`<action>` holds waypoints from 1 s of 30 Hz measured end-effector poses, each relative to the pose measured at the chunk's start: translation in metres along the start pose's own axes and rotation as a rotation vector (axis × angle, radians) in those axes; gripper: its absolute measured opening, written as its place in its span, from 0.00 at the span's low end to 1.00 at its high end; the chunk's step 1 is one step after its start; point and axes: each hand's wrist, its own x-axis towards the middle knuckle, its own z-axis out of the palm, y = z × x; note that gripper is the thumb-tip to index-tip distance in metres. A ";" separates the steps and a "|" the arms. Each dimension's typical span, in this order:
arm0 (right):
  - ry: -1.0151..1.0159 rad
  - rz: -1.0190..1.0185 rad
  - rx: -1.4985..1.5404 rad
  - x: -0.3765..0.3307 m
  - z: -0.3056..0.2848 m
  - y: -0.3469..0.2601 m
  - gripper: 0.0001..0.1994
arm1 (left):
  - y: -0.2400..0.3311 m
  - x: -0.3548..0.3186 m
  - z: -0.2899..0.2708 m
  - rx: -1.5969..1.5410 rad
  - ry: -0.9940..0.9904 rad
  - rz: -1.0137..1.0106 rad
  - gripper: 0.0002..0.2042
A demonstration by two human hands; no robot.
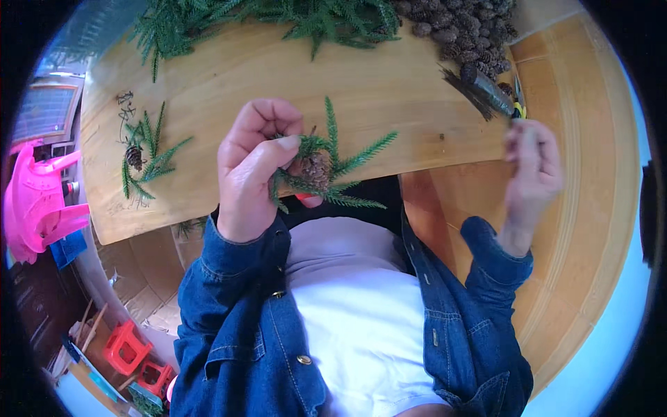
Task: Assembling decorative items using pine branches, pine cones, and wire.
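Over the near edge of the table, the left hand has its grip clamped on a sprig with a cone, seemingly part-assembled. By the right edge, the right hand blurs; its grip I cannot tell. Toward the left edge lies a bunch, apparently made up. Greenery and loose cones at the far edge look unused.

It is bright; the white shirt shines most; the right hand is blurry; lines bend near the dark, round edge.
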 end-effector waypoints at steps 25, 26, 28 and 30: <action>-0.763 -0.532 0.027 -0.019 0.133 -0.052 0.05 | 0.069 -0.023 -0.147 1.578 0.230 0.408 0.17; -0.762 -0.529 0.015 -0.019 0.130 -0.048 0.05 | 0.067 -0.027 -0.150 1.512 0.248 0.330 0.18; -0.739 -0.523 0.014 -0.019 0.131 -0.040 0.05 | 0.069 -0.048 -0.158 1.506 0.375 0.215 0.18; -0.733 -0.532 0.037 -0.018 0.133 -0.035 0.04 | 0.072 -0.079 -0.180 1.495 0.519 0.155 0.17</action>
